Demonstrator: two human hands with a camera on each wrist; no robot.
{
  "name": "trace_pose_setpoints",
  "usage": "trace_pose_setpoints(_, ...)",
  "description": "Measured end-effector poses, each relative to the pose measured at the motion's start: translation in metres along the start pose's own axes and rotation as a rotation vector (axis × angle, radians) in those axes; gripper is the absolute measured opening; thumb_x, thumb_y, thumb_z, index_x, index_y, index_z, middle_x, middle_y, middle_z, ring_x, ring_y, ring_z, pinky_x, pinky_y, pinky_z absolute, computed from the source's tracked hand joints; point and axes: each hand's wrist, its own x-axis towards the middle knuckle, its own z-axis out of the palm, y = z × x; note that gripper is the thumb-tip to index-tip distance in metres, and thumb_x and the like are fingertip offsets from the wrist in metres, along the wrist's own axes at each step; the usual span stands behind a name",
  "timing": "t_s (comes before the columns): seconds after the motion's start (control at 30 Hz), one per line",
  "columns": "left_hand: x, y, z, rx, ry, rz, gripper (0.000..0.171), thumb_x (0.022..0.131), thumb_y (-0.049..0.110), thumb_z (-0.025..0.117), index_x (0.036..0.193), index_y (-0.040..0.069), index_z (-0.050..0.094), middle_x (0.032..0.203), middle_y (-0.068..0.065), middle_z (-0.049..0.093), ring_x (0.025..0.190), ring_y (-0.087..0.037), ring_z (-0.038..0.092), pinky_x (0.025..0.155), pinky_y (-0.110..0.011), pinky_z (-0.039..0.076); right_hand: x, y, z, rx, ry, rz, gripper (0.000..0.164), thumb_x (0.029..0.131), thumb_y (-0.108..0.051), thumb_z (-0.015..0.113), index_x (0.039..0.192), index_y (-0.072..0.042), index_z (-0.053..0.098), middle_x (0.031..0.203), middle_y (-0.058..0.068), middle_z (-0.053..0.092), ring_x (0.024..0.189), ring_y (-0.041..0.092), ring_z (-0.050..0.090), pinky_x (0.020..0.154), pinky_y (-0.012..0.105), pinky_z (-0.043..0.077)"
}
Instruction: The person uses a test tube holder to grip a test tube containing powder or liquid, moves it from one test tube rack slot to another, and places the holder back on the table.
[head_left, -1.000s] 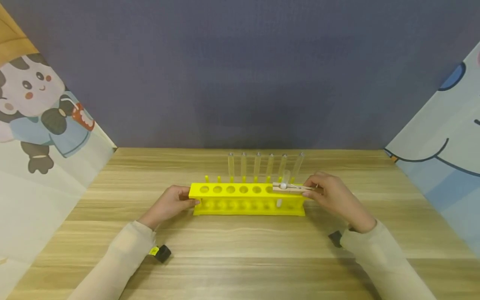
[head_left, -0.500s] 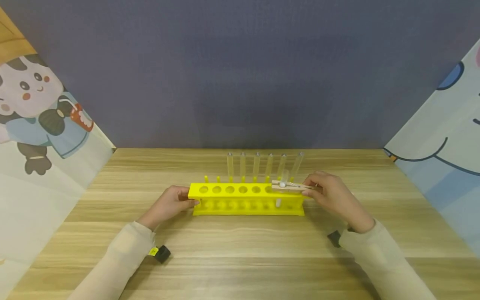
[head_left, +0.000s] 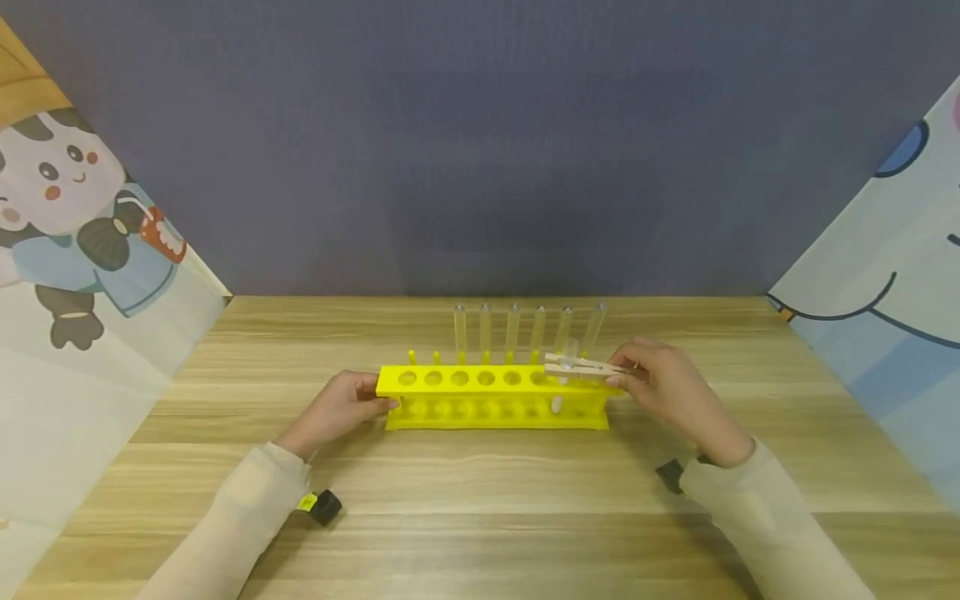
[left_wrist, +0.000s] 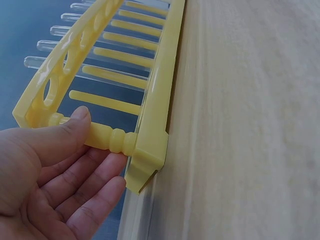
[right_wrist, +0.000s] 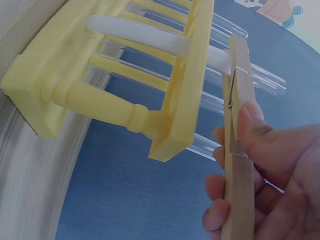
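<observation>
My left hand (head_left: 339, 412) holds the left end of a yellow test tube rack (head_left: 465, 387); in the left wrist view its thumb and fingers pinch the turned end post (left_wrist: 100, 135). At the rack's right end, my right hand (head_left: 670, 393) grips a wooden test tube clamp (right_wrist: 239, 195) by its legs. The clamp's head lies just above the top bar, around the upper part of a clear test tube with white contents (right_wrist: 140, 32). That tube passes through a hole near the right end, its lower end down at the base.
Several empty clear test tubes (head_left: 513, 329) stand upside down on pegs along the rack's back. The rack stands on a wood-grain table (head_left: 480, 517), with a dark blue panel (head_left: 480, 167) behind. Cartoon-printed panels (head_left: 67, 217) flank both sides.
The clamp's two arms have spread apart at the head, and it sits slightly higher, with the white contents now showing below it. The left hand and rack stay put.
</observation>
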Motion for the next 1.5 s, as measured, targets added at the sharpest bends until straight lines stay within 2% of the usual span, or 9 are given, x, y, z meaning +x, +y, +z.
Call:
trace_pose_setpoints(0.3, 0.0, 0.003, 0.0, -0.018, -0.014, 0.022, 0.026, 0.087, 0.015, 0.067, 0.111, 0.005, 0.067, 0.11, -0.009, 0.068, 0.101, -0.02, 0.062, 0.091, -0.038, 0.05, -0.001, -0.002, -0.005, 0.003, 0.029, 0.008, 0.015, 0.073, -0.002, 0.078, 0.081, -0.009, 0.067, 0.076, -0.003, 0.061, 0.064, 0.009, 0.051, 0.056, 0.027, 0.046)
trace_pose_setpoints(0.8, 0.001, 0.003, 0.0, -0.022, -0.009, 0.002, 0.025, 0.087, 0.015, 0.067, 0.11, 0.005, 0.067, 0.109, -0.009, 0.069, 0.098, -0.02, 0.063, 0.087, -0.036, 0.051, 0.002, -0.006, -0.012, -0.006, 0.063, -0.01, 0.015, 0.072, -0.004, 0.079, 0.082, -0.009, 0.068, 0.074, -0.004, 0.06, 0.061, 0.006, 0.048, 0.054, 0.025, 0.043)
trace_pose_setpoints(1.27, -0.002, 0.004, 0.0, -0.014, -0.001, 0.003, 0.026, 0.087, 0.014, 0.067, 0.111, 0.005, 0.067, 0.112, -0.009, 0.068, 0.102, -0.021, 0.062, 0.091, -0.038, 0.05, 0.008, -0.01, -0.021, -0.028, 0.077, -0.03, 0.015, 0.073, -0.003, 0.078, 0.081, -0.008, 0.067, 0.075, -0.003, 0.061, 0.064, 0.01, 0.051, 0.055, 0.028, 0.045)
trace_pose_setpoints(1.5, -0.003, 0.007, 0.0, -0.004, 0.004, 0.002, 0.024, 0.087, 0.012, 0.067, 0.11, 0.004, 0.068, 0.111, -0.01, 0.068, 0.096, -0.018, 0.061, 0.086, -0.034, 0.051, 0.009, -0.012, -0.025, -0.035, 0.072, -0.035, 0.013, 0.074, -0.005, 0.078, 0.081, -0.01, 0.067, 0.075, -0.004, 0.061, 0.064, 0.009, 0.05, 0.055, 0.027, 0.044)
